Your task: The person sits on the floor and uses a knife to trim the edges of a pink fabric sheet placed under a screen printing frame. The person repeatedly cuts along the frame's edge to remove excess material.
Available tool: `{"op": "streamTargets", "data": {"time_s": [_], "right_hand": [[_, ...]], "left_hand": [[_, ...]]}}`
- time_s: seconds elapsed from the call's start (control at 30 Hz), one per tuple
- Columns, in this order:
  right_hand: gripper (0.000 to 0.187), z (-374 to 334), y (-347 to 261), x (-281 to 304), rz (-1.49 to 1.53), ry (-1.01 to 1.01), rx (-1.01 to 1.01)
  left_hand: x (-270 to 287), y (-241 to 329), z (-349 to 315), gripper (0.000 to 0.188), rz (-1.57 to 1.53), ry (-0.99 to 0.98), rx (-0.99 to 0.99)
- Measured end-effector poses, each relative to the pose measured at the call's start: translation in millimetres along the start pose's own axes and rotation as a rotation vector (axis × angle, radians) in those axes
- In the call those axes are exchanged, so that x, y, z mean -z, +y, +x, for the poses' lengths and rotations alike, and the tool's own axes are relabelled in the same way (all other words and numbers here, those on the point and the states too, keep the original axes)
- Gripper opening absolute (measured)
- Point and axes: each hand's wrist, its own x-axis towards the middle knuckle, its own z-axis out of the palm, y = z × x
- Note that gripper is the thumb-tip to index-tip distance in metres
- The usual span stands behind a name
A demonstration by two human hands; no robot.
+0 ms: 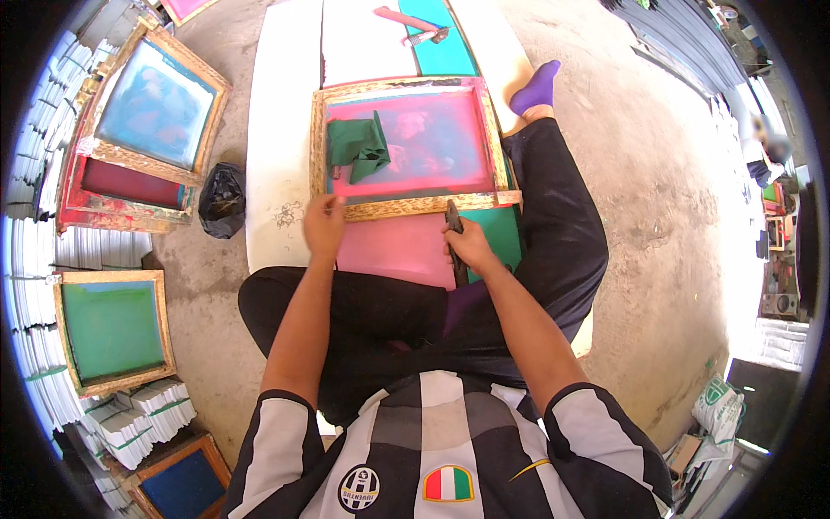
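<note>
A wooden screen-printing frame (415, 208) with pink-and-blue mesh lies in front of me on a long white board. A crumpled dark green cloth (359, 147) rests on the left part of its mesh. My left hand (323, 229) is at the frame's near left corner, fingertips drawn together; whatever they pinch is too small to make out. Near the right part of the frame's near bar, my right hand (469, 245) grips a long dark hand tool (455, 223), its upper end against the bar. The tool's exact kind is unclear.
Pink (393, 251) and teal panels lie under the frame. Beyond it are a red-handled tool (405, 19) and a silver piece. Left, a black plastic bag (222, 201) sits on the floor beside more wooden screens (112, 329) and bundled white stacks (138, 419). My legs flank the frame.
</note>
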Motion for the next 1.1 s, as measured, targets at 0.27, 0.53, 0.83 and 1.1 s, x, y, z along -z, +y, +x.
{"op": "streamTargets", "data": {"time_s": [0.27,0.53,0.83,1.1], "right_hand": [[0.024,-26.4,-18.1,-54.3,-0.059,-0.244,-0.023],[0.043,-28.4,-17.9,-57.3,0.053,-0.405,-0.165],[0.038,11.1,25.7,-15.7,-0.219,0.009,-0.036],[0.032,6.5,-11.3,13.6,-0.543,0.256,-0.094]], "left_hand": [[-36.1,36.7,-46.4,0.025,-0.421,-0.496,0.019],[-45.7,15.7,-51.4,0.016,-0.463,-0.486,0.06],[-19.5,-7.8,-12.2,0.025,-0.379,-0.096,0.289],[36.4,-40.3,51.7,0.026,-0.151,0.129,0.432]]}}
